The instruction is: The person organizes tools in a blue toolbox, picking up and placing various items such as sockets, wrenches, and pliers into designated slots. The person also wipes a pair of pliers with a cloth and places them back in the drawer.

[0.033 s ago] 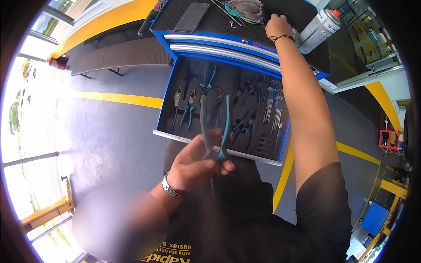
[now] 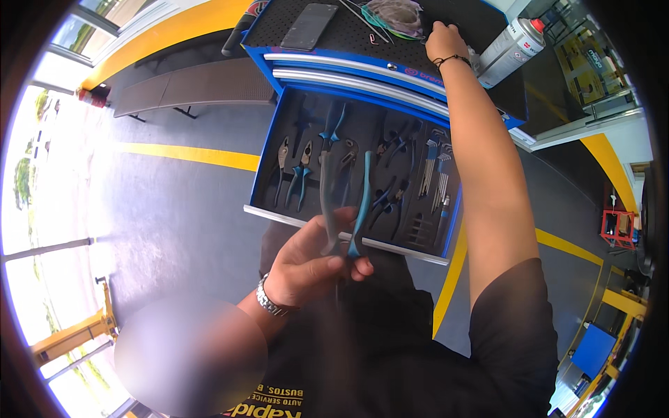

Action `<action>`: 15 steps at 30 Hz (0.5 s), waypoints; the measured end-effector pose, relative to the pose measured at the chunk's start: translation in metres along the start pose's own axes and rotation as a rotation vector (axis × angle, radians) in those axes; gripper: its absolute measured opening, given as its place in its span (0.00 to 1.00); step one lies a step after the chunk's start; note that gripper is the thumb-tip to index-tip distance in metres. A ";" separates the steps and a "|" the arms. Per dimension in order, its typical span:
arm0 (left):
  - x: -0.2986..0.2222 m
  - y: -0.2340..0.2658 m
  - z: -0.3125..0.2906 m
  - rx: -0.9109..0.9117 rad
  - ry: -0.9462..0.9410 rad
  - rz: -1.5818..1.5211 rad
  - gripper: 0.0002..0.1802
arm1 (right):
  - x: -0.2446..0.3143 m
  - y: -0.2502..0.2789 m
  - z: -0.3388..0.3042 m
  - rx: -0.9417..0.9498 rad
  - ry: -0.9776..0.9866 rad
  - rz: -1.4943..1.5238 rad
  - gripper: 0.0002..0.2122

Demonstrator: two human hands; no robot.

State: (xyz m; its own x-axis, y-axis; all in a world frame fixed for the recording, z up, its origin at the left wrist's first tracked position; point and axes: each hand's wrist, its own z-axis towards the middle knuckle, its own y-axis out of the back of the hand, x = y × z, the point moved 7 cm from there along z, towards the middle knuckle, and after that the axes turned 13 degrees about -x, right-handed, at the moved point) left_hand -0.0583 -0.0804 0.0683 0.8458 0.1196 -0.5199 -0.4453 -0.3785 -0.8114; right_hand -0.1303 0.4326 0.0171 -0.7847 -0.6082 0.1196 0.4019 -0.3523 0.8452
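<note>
My left hand (image 2: 303,268) is closed round a pair of pliers (image 2: 364,198) above the front edge of the open drawer (image 2: 411,252). Their blue-grey handles are spread and point away from me; the jaws, toward my body, are dark and blurred. My right arm stretches to the top of the blue tool cabinet (image 2: 261,61). There my right hand (image 2: 446,43) has its fingers curled down beside a crumpled greyish rag (image 2: 396,17); its fingertips and anything under them are hidden. A white spray can with a red cap (image 2: 511,52) stands right of that wrist.
Several pliers (image 2: 301,174) and hex keys (image 2: 430,167) lie in the drawer's dark foam. A dark phone-like slab (image 2: 309,28) and thin rods (image 2: 366,19) rest on the cabinet top. Behind at left is a long brown bench (image 2: 195,87); a red stand (image 2: 618,228) is far right.
The spread between the pliers' handles looks slightly wider, the right handle having shifted a little to the right. Both hands stay in nearly the same places.
</note>
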 end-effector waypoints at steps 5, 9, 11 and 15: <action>-0.013 -0.008 -0.008 -0.066 -0.105 0.114 0.31 | 0.014 0.056 -0.002 -0.329 0.051 0.169 0.12; -0.016 -0.004 -0.005 -0.151 -0.212 0.311 0.25 | 0.024 0.153 -0.060 -0.639 0.098 0.544 0.11; -0.018 -0.005 0.002 -0.156 -0.243 0.381 0.23 | 0.011 0.186 -0.102 -0.493 -0.131 1.005 0.13; -0.019 -0.002 0.007 -0.166 -0.307 0.378 0.22 | 0.032 0.211 -0.199 0.037 -0.631 2.293 0.19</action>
State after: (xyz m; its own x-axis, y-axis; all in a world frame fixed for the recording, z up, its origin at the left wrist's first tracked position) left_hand -0.0754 -0.0758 0.0775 0.4983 0.2005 -0.8435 -0.6297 -0.5850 -0.5111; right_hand 0.0232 0.1978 0.0958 0.7332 0.3555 0.5797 0.4895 0.3158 -0.8128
